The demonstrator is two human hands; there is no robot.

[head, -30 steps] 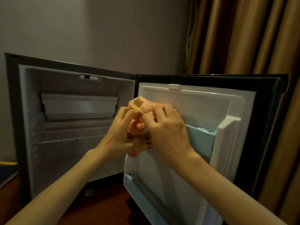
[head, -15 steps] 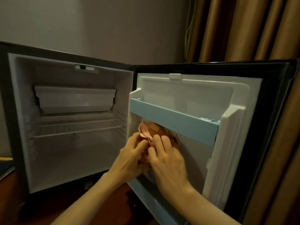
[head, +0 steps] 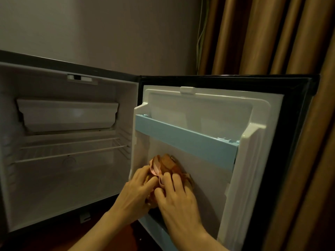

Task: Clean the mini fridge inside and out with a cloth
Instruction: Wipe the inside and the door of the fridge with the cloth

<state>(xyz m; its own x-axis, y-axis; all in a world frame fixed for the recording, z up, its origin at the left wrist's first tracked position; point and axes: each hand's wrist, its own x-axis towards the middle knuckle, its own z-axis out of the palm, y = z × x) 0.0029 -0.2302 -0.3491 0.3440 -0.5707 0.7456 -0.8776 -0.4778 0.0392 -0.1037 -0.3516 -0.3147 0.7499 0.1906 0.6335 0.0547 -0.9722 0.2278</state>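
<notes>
While the left hand [head: 135,193] and the right hand [head: 178,196] are pressed side by side, a crumpled orange-pink cloth [head: 165,166] is clamped between their fingers and held against the white inner panel of the open door [head: 204,171] of the mini fridge [head: 10,142]. The cloth is found below the pale blue plastic door rail [head: 186,142] and near the door's hinge side. To the left, a white wire shelf [head: 70,150] and a closed white freezer flap [head: 68,115] are seen inside the cabinet. Brown pleated curtains [head: 272,35] are hung behind the door.
</notes>
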